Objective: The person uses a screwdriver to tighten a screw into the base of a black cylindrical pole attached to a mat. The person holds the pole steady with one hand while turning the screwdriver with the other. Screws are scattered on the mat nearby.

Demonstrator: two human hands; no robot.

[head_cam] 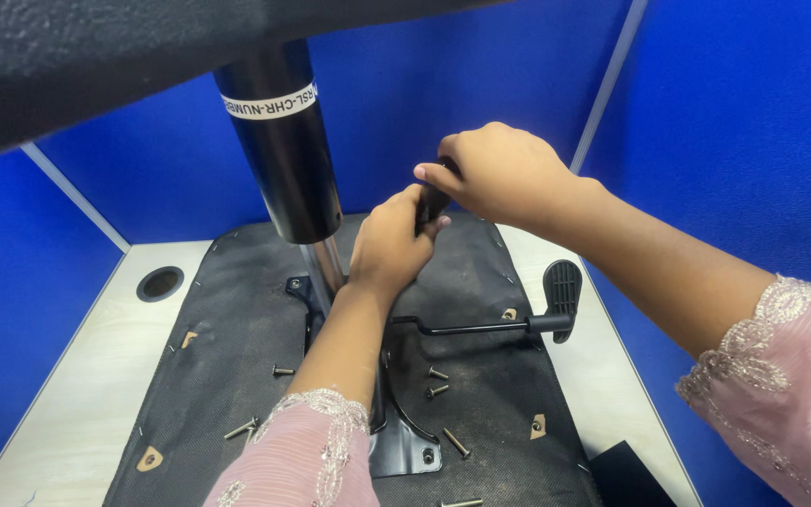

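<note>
Both hands on one black screwdriver handle: left hand wraps its lower part, right hand clamps on top; keep it vertical over the seat mechanism plate, press while turning.

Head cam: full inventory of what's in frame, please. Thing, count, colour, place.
seat underside: 1, black fabric, lying face down on the desk
desk: 1, pale wood, with a round cable hole at far left
gas-lift cylinder: 1, black with a white label band, standing up from the seat mechanism
mechanism plate: 1, black metal, centre of seat
lever: 1, black, paddle end at right
loose screws: about seven visible, metal, scattered on seat
partition panels: blue, around the desk
tool handle: 1, black, gripped by both hands
left hand: on the handle, lower
right hand: on the handle, upper
</note>
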